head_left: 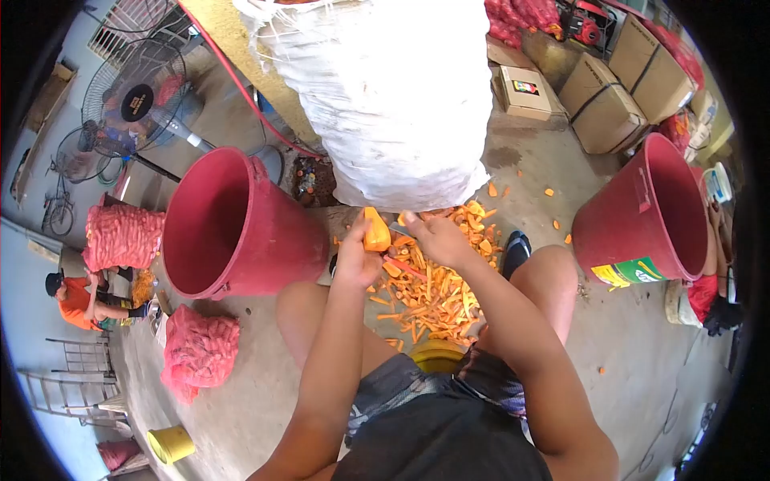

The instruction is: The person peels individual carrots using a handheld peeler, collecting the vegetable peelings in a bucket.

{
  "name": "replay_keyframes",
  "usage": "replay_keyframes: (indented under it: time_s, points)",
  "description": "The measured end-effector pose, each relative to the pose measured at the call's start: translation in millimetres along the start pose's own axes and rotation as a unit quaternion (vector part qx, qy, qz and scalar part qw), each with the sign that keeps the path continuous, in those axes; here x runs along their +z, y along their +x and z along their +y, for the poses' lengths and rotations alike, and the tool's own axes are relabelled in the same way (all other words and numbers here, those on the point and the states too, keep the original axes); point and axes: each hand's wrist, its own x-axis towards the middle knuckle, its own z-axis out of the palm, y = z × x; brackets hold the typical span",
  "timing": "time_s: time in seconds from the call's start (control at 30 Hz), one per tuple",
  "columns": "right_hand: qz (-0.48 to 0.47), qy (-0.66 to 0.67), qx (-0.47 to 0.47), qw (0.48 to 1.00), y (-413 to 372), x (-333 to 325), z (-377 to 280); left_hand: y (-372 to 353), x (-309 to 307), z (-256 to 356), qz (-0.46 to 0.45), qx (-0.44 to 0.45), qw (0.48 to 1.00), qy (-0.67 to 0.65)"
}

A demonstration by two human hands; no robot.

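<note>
A white sack (393,104) was stood just ahead of the hands; if its base were bumped, it could be toppled onto them. Red bins were set at left (277,232) and right (597,212), both well apart from the hands, so a dropped piece would be caught by neither. Scraps (441,293) were strewn over the floor between the feet, where footing could be lost if they were trodden on. The orange piece (377,231) was held above the scraps' edge, near the sack's base, with the left hand (355,255) wrapped around its side; if its surface were wet, it could be let slip. The right hand (439,240) was curled closed on what appeared to be a knife (398,229), mostly hidden. Because the blade was pointed towards bare left fingers, they could be nicked by an overrun stroke.
</note>
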Motion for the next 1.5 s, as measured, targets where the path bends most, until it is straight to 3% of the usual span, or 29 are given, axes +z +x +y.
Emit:
replay_keyframes:
  time_s: [0.03,0.1,0.13,0.17,0.2,0.23,0.27,0.3,0.37,0.4,0.43,0.5,0.53,0.57,0.63,0.67,0.7,0.73,0.77,0.8,0.87,0.9,0.93,1.0,1.07,1.1,1.17,1.37,1.5]
  points:
    - [-0.001,-0.002,-0.004,1.000,3.7,0.9,5.2,-6.2,-0.8,5.3,0.001,0.005,1.000,-0.001]
    - [0.126,0.013,-0.022,0.992,9.6,6.2,21.2,-18.2,-8.1,24.4,0.013,0.001,0.994,0.105]
    - [0.130,-0.004,-0.033,0.991,5.9,1.9,19.5,-19.4,-22.9,40.9,-0.018,0.046,0.995,0.084]
    - [0.135,-0.004,-0.034,0.990,2.3,-7.1,14.0,-22.1,-34.5,65.4,-0.070,0.099,0.993,0.011]
    - [0.061,-0.013,-0.008,0.998,-2.3,-17.5,7.8,-25.3,-36.9,93.0,-0.121,0.143,0.973,-0.133]
    - [-0.013,-0.023,0.019,0.999,-4.5,-25.3,4.4,-40.3,-17.1,115.1,-0.112,0.256,0.944,-0.175]
    - [0.058,-0.056,-0.060,0.995,-0.4,-16.2,16.8,-43.4,-16.9,134.5,-0.054,0.307,0.927,-0.209]
    - [0.062,-0.059,-0.064,0.994,-3.2,-21.3,16.8,-39.4,-29.9,146.0,-0.097,0.308,0.913,-0.247]
    - [-0.038,-0.002,-0.084,0.996,-6.6,-35.9,6.5,-31.9,-38.8,150.2,-0.087,0.297,0.921,-0.235]
    - [-0.057,0.118,-0.044,0.990,-13.9,-41.4,-7.1,-31.6,-27.8,143.9,-0.106,0.287,0.930,-0.203]
    - [-0.053,0.119,-0.047,0.990,-15.3,-39.2,-13.5,-30.4,-10.1,129.5,-0.123,0.275,0.938,-0.171]
    - [0.042,0.247,-0.110,0.962,-17.2,-36.6,-23.4,-25.5,17.3,104.8,-0.153,0.233,0.951,-0.137]
    - [0.008,0.320,-0.053,0.946,-22.7,-45.3,-33.5,-21.0,30.8,93.6,-0.183,0.211,0.949,-0.142]
    - [0.010,0.313,-0.055,0.948,-22.0,-46.2,-34.3,-16.5,44.7,84.3,-0.215,0.191,0.946,-0.149]
    - [0.032,0.307,-0.118,0.944,-23.8,-52.8,-29.9,-6.9,75.5,70.7,-0.187,0.183,0.963,-0.062]
    - [0.071,0.288,-0.130,0.946,-23.6,-58.5,-28.3,0.6,83.2,72.0,-0.273,0.151,0.950,0.007]
    - [0.069,0.281,-0.135,0.948,-21.5,-65.7,-24.5,5.1,94.8,79.9,-0.275,0.158,0.948,0.004]
    - [0.117,0.213,-0.121,0.962,-19.9,-73.6,-17.3,5.7,111.0,93.6,-0.229,0.172,0.932,0.223]
    - [0.164,0.146,-0.107,0.970,-16.6,-80.4,-11.2,7.7,127.6,109.6,-0.167,0.174,0.869,0.432]
    - [0.198,0.084,-0.093,0.972,-16.7,-85.8,-10.2,14.2,141.8,132.4,-0.139,0.199,0.834,0.495]
    - [0.208,0.049,-0.113,0.970,-11.9,-91.4,-2.8,31.8,182.7,177.7,-0.052,0.298,0.824,0.479]
    - [0.223,0.012,-0.132,0.966,-9.0,-93.1,-0.7,46.0,198.5,206.9,-0.025,0.380,0.760,0.526]
    - [0.205,-0.022,-0.120,0.971,-7.2,-95.1,-1.1,63.6,214.4,234.2,0.015,0.438,0.731,0.523]
    - [0.190,-0.062,-0.132,0.971,-4.5,-96.9,-2.9,97.6,244.1,285.6,0.090,0.513,0.669,0.531]
    - [0.175,-0.101,-0.122,0.972,-3.5,-98.0,-9.9,135.3,259.8,323.0,0.078,0.540,0.620,0.564]
    - [0.174,-0.099,-0.122,0.972,-0.6,-99.2,-10.8,149.8,267.9,333.2,0.078,0.539,0.619,0.566]
    - [0.167,-0.132,-0.111,0.971,5.2,-102.1,-10.1,172.5,282.6,346.2,0.090,0.506,0.461,0.724]
    - [0.169,-0.128,-0.117,0.970,25.2,-111.8,-0.9,228.8,311.3,352.7,0.031,0.420,0.378,0.824]
    - [0.166,-0.124,-0.103,0.973,27.3,-116.1,1.5,232.2,312.2,369.2,-0.027,0.381,0.408,0.829]
